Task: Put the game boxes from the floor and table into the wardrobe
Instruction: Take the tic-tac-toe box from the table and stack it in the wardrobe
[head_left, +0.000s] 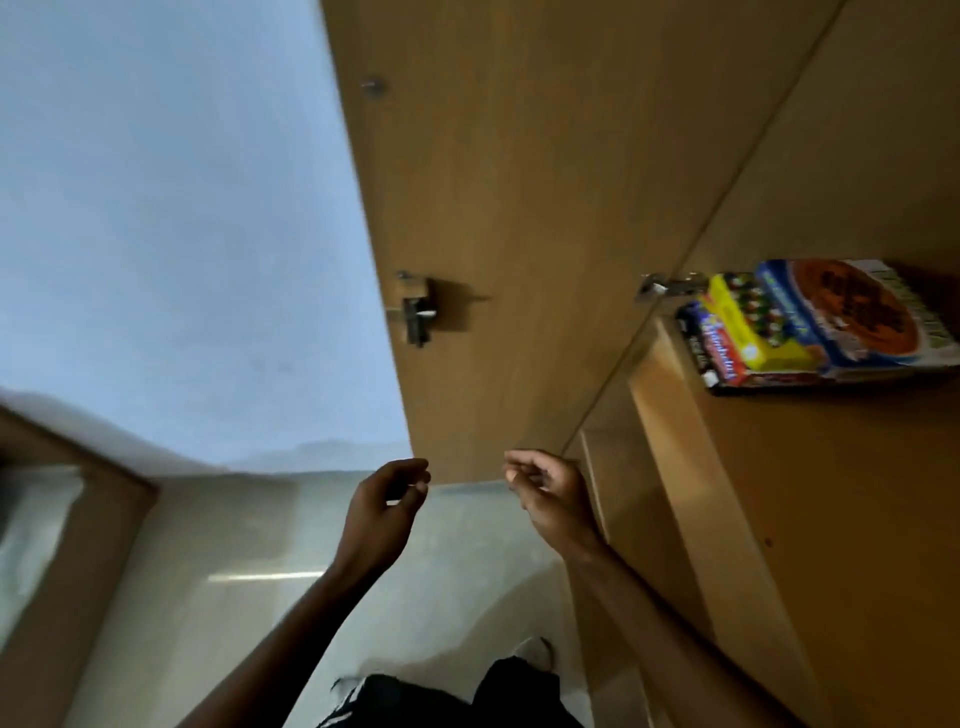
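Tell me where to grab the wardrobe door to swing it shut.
Take the door by its free edge near the latch, left hand coming from the wall side. The hinge sits on the opposite edge, by the game boxes, so this edge likely gives most leverage.

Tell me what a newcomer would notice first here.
The bright stack of game boxes on the wardrobe shelf at the right stands out first. Below the open wardrobe door at centre, the left hand and right hand hover empty and loosely curled.
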